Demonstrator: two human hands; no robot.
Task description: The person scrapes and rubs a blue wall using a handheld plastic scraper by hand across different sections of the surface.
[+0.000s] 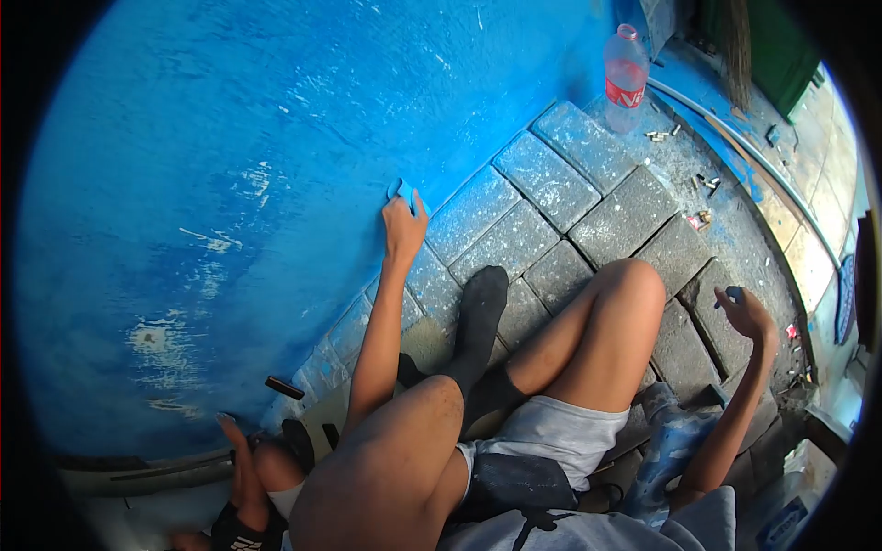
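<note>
My left hand (404,225) is pinched round a small curled blue piece (401,191) that looks like sandpaper. It is up against the blue wall (303,110), close to where the wall meets the paving. Pale scraped patches show on the wall to the left. Off to the right, my right hand (749,314) is held above the paving with its fingers curled. A small dark thing (734,294) shows at those fingers, too small to name.
A plastic bottle (627,83) with a red label stands by the wall. Cigarette butts (663,135) litter the ground near grey paving blocks (547,184). A hose (763,138) curves along the right. Another person's hand (230,427) is near the wall at lower left, below a dark block (284,387).
</note>
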